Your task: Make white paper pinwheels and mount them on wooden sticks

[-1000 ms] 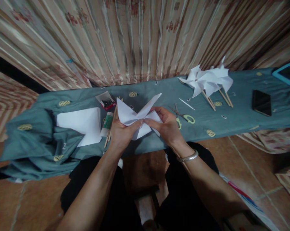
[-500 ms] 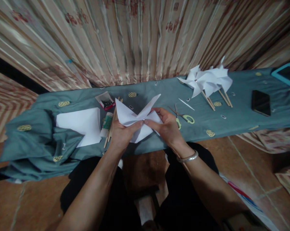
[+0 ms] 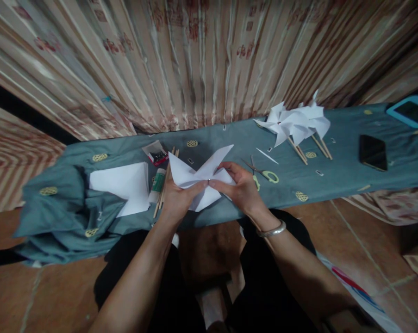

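A white paper pinwheel is held between my two hands over the near edge of the cloth-covered table. My left hand grips its left side, the thumb reaching to the middle. From the right, my right hand pinches it, with that thumb tip also at the centre. A small shiny pin head shows between the thumbs. The fingers behind the paper are mostly hidden. Just left of my left hand lie a glue stick and several wooden sticks.
A paper stack and an open box of pins lie left. Scissors, a paper sliver, finished pinwheels on sticks, a phone and a blue-framed tablet lie right. A curtain hangs behind the table.
The view has shifted slightly, so the table sits a little lower. Both hands keep their hold on the pinwheel, thumbs still at its centre; its blades look a little more spread.
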Demonstrator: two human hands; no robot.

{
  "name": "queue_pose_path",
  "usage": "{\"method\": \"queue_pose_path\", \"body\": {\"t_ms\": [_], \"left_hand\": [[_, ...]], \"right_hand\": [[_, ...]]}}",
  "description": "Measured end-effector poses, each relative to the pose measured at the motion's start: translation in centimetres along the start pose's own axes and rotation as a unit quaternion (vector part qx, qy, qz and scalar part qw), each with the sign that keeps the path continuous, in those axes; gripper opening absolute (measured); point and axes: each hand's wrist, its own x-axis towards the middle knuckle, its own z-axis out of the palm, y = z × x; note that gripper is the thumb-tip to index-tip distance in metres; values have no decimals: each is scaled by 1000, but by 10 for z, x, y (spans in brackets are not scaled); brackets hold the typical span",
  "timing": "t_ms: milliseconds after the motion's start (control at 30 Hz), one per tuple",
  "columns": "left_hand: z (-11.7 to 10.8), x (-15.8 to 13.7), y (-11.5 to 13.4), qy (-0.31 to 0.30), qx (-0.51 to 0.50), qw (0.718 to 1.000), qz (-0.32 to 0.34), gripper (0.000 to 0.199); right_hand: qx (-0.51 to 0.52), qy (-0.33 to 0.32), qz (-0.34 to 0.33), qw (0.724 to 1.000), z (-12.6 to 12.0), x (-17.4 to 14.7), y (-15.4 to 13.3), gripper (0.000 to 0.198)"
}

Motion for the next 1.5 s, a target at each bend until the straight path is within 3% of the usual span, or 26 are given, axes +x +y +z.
{"method": "queue_pose_path", "body": {"t_ms": [200, 367, 533, 1100, 1500], "left_hand": [[1, -1, 1, 11, 23, 1000, 8, 37], [-2, 2, -7, -16, 34, 999, 23, 36], [0, 1, -3, -7, 34, 999, 5, 36], [-1, -4, 1, -24, -11, 999, -19, 38], [-3, -11, -4, -26, -63, 997, -40, 41]], "right_hand": [[-11, 16, 4, 1000, 1, -1, -1, 42], [-34, 18, -7, 999, 1, -2, -2, 41], [-76, 20, -34, 996, -1, -3, 2, 39], [-93, 4, -51, 994, 0, -8, 1, 37], [-84, -1, -25, 996, 4, -15, 1, 35]]}}
